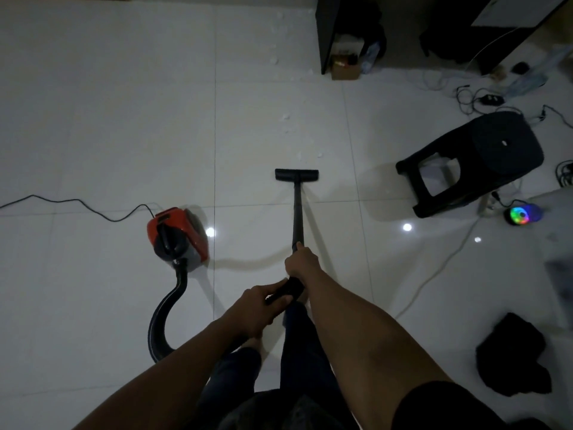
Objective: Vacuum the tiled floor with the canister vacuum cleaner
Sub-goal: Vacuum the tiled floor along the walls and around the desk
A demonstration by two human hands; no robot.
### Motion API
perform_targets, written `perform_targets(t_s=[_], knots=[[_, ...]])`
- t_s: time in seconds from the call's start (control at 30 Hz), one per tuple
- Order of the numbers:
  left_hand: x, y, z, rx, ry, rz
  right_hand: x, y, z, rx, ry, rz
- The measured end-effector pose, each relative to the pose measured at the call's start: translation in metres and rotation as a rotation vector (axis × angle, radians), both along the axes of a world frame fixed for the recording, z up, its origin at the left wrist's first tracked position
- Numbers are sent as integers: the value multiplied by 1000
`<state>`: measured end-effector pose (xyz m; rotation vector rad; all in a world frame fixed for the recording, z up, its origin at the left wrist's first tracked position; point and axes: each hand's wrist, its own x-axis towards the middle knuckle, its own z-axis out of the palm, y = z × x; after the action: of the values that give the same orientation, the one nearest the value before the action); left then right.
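An orange and black canister vacuum [176, 234] sits on the white tiled floor [108, 119] to my left. Its black hose [164, 315] curves back toward me. The black wand [296, 212] runs forward to the flat floor head [296, 175], which rests on the tiles. My right hand [302, 259] grips the wand from above. My left hand [263, 308] holds the black handle end just behind it. Small white scraps [285, 116] lie on the floor beyond the head.
A black plastic stool [474, 162] lies tipped on the right. Cables [465, 94], a white cord [440, 265] and a glowing rainbow fan [522, 215] are near it. Dark cloth [514, 358] lies at lower right. Dark furniture [325, 32] stands at the back. The vacuum's power cord [77, 203] trails left.
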<state>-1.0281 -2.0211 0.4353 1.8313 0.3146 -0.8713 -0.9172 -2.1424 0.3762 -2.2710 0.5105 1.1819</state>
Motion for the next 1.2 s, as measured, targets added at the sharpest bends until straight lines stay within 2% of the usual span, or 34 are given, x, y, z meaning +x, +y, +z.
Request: perform_targets(t_s=[0.3, 0.57, 0.77, 0.87, 1.0, 1.2], knots=[[109, -50, -4, 55, 51, 82, 119, -35, -6, -24, -35, 143], [187, -71, 2, 71, 62, 150, 204, -43, -9, 18, -18, 125], [226, -63, -4, 114, 47, 121, 245, -35, -6, 31, 0, 119], [246, -53, -25, 186, 13, 64, 271, -25, -8, 30, -3, 137], [286, -32, -56, 167, 38, 60, 313, -6, -9, 37, -19, 171], [375, 21, -14, 84, 6, 77, 391, 42, -9, 26, -7, 162]])
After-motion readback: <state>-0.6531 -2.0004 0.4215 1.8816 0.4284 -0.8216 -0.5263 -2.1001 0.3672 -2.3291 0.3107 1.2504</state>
